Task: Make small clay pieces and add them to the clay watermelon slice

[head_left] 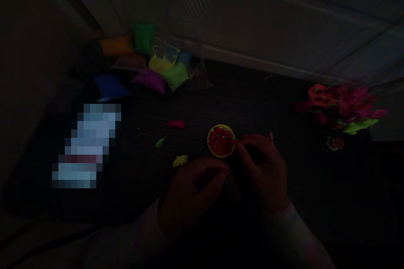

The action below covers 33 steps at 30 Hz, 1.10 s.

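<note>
A small round clay piece (221,151), shaped like a shallow dish, lies on the dark tabletop. Its rim is yellow, and red lumps with green bits fill it. My right hand (265,168) is at its right edge, thumb and forefinger pinched together; anything between them is too dark and small to name. Just below the dish, my left hand (195,189) has its thumb and forefinger tips nearly together, and what they hold, if anything, does not show. Left of the dish lie a red clay strip (176,124), a green leaf-shaped piece (160,142) and a yellow clay scrap (180,160).
Soft packets of coloured clay, among them a blue packet (111,85) and a green packet (144,38), are heaped at the back left. A blurred-out bright screen (86,145) lies at the left. Colourful clay shapes (350,103) are piled at the right, against a pale panel (240,21).
</note>
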Motion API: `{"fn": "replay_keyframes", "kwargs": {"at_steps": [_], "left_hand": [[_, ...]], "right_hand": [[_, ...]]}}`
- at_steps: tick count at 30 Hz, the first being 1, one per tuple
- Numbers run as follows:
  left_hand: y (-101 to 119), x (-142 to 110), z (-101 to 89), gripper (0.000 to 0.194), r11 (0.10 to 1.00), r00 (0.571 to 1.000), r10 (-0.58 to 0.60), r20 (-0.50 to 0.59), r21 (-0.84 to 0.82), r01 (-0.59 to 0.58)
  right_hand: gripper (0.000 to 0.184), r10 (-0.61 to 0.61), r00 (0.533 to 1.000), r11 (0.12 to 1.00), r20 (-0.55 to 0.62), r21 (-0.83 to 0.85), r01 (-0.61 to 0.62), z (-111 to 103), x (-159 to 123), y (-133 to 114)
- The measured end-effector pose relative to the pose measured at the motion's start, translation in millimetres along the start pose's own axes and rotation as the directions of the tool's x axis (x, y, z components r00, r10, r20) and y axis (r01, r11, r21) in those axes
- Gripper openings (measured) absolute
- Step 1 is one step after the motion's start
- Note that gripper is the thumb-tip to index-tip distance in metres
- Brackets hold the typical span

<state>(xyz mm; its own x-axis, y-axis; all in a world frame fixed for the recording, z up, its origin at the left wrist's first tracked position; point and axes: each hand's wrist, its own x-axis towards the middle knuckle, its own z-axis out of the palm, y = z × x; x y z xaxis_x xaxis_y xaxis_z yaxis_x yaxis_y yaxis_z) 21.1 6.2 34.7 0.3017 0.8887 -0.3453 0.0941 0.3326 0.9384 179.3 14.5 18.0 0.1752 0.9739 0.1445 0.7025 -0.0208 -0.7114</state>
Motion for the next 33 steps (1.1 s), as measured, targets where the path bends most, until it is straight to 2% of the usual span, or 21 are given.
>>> {"fn": "replay_keyframes", "kwargs": {"at_steps": [4,11,18,25,33], "left_hand": [[-0.4,0.2,0.9,0.013,0.991,0.998,0.067,0.014,0.116,-0.069],[-0.2,0.5,2.0,0.012,0.972,0.991,0.125,0.046,0.197,-0.132],[0.3,0.6,2.7,0.012,0.961,0.989,0.125,0.078,0.237,-0.14],[-2.3,-0.9,5.9,0.012,0.964,0.994,0.084,0.07,0.246,-0.099],[-11.1,-0.6,8.6,0.012,0.942,0.985,0.159,0.067,0.288,-0.171]], "right_hand": [[0.008,-0.018,1.0,0.999,0.015,-0.041,0.018,3.5,2.1,0.3],[0.008,-0.037,0.999,0.997,0.011,-0.066,0.037,7.4,1.9,1.7],[0.009,-0.07,0.997,0.991,0.024,-0.111,0.072,8.5,-0.1,4.2],[0.011,-0.056,0.998,0.993,0.022,-0.106,0.058,9.4,-1.4,6.0],[0.011,-0.078,0.997,0.995,0.017,-0.054,0.079,11.3,-1.5,8.6]]}}
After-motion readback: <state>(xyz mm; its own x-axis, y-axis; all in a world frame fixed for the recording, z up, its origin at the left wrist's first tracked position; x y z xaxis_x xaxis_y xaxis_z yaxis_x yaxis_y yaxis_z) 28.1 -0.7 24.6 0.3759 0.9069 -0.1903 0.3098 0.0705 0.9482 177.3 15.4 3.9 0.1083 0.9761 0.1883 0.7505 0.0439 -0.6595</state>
